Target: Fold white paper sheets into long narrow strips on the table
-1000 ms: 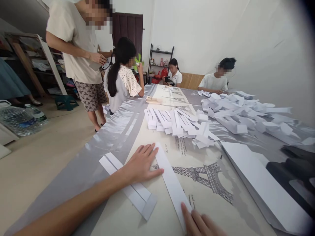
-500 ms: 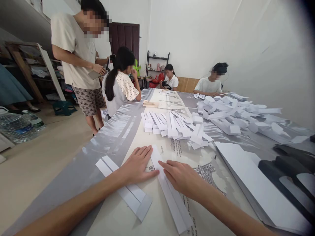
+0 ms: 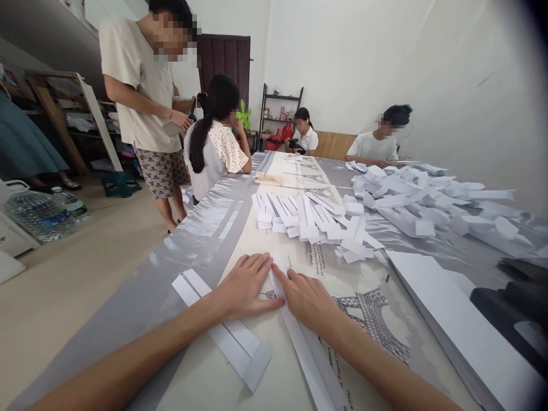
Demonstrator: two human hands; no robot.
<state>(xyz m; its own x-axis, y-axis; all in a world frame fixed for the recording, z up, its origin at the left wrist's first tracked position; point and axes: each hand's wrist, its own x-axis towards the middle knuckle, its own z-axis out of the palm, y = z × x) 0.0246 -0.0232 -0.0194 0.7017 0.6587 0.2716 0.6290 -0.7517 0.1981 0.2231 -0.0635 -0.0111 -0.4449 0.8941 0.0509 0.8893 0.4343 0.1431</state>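
A long white folded paper strip [image 3: 305, 354] lies at a slant on the printed tabletop in front of me. My left hand [image 3: 252, 285] rests flat on its left edge near the far end, fingers stretched forward and thumb apart, palm down. From the right, my right hand [image 3: 305, 294] presses the far end with its index finger stretched out; its other fingers are partly curled and not wrapped round anything. The two hands nearly touch at the fingertips. Under my left forearm lies another folded white paper piece [image 3: 244, 359] with lengthwise creases.
Folded paper pieces [image 3: 308, 217] lie in a pile ahead, with a larger heap [image 3: 411, 194] at far right. A stack of white sheets [image 3: 454, 319] and dark objects [image 3: 509, 302] lie to the right. A standing person [image 3: 141, 97] and several seated people are around the table.
My right hand has slid forward along the strip to its far end, close to my left fingertips. My left hand stays in place on the strip. The camera view has turned slightly left.
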